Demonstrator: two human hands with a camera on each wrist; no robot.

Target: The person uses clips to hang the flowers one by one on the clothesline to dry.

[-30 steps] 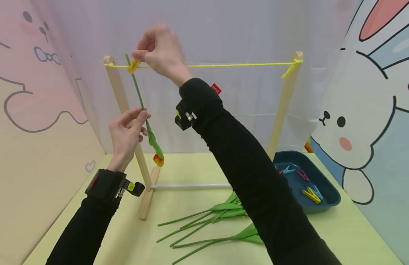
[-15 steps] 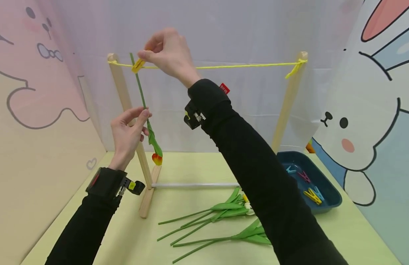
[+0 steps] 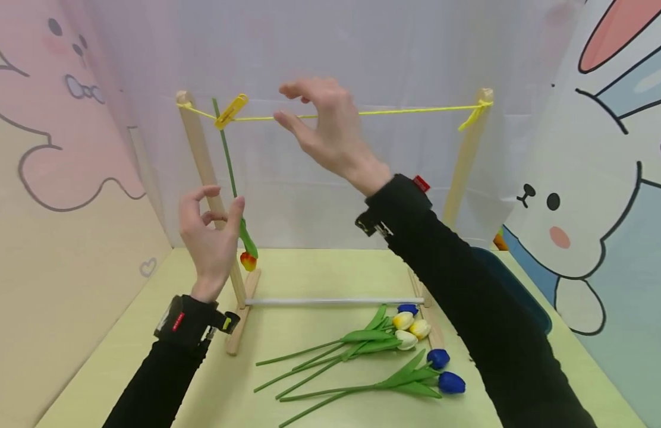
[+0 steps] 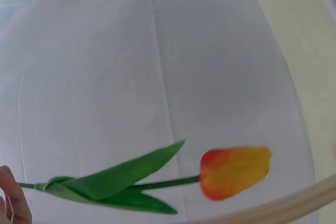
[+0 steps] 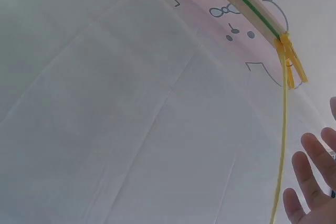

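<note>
Head view is showing both hands with thumb and fingers apart, neither clamping anything. The left hand point(image 3: 210, 235) is curving beside the stem of an orange-and-yellow tulip point(image 3: 248, 261); its thumb tip is overlapping the stem, and whether they are touching, I cannot tell. The tulip is hanging head down, its bloom lying below this hand and its stem running above it to a yellow clothespin point(image 3: 231, 112). That clothespin is pinching the stem against a yellow string point(image 3: 405, 111) and seems to be bearing the flower's weight, which would explain why the fingers are leaving it unsqueezed.

To the right of the clothespin and apart from it, the right hand point(image 3: 333, 128) is hovering by the string. Beyond both hands, two wooden posts point(image 3: 195, 137) are holding the string by its tied ends, presumably to keep hanging things off the table point(image 3: 320, 270). Below the right hand, blue, white and yellow-white tulips point(image 3: 370, 336) are lying with their stems pointing left, apparently laid alike for neatness. Farther right, a dark blue tray point(image 3: 523, 297) is sitting partly hidden behind the right sleeve point(image 3: 480, 297).
</note>
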